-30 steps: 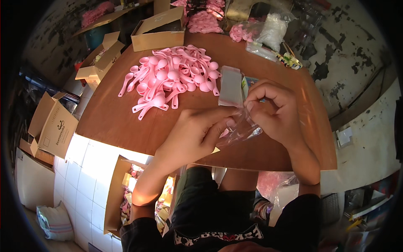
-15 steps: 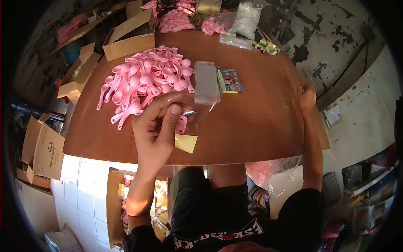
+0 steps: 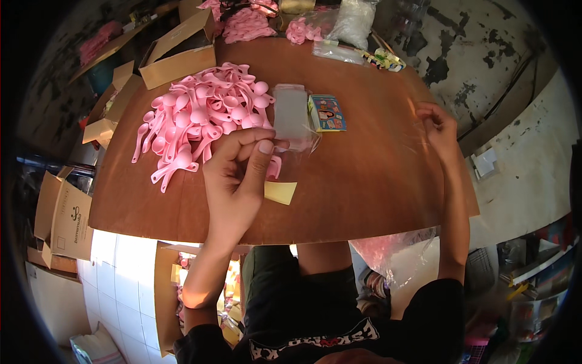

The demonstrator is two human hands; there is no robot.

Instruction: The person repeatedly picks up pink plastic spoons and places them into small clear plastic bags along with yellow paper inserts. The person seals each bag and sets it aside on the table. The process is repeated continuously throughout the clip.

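Note:
My left hand [image 3: 239, 182] pinches the top of a small clear plastic bag [image 3: 297, 159] between thumb and fingers, above the near part of the table. Inside or behind the clear film show a pink scoop [image 3: 274, 167], mostly hidden by my hand, and a yellow slip of paper [image 3: 280, 193]. Out by the table's right edge is my right hand [image 3: 441, 128], its fingers parted and index finger stretched out; a faint clear sliver of film [image 3: 422, 139] shows below the fingers. A heap of pink scoops [image 3: 200, 115] lies beyond my left hand, beside a stack of clear bags [image 3: 291, 115].
A small colourful box [image 3: 327, 113] stands right of the bag stack. Open cardboard boxes [image 3: 179, 60] sit along the table's left side. More pink pieces [image 3: 248, 25] and a bag of white material [image 3: 353, 24] lie at the back. A filled carton [image 3: 167, 291] stands below the table's front edge.
My right hand's fingers have gone from closed to parted, staying by the right edge. My left hand, still holding the bag, has shifted slightly right and away from me relative to the table.

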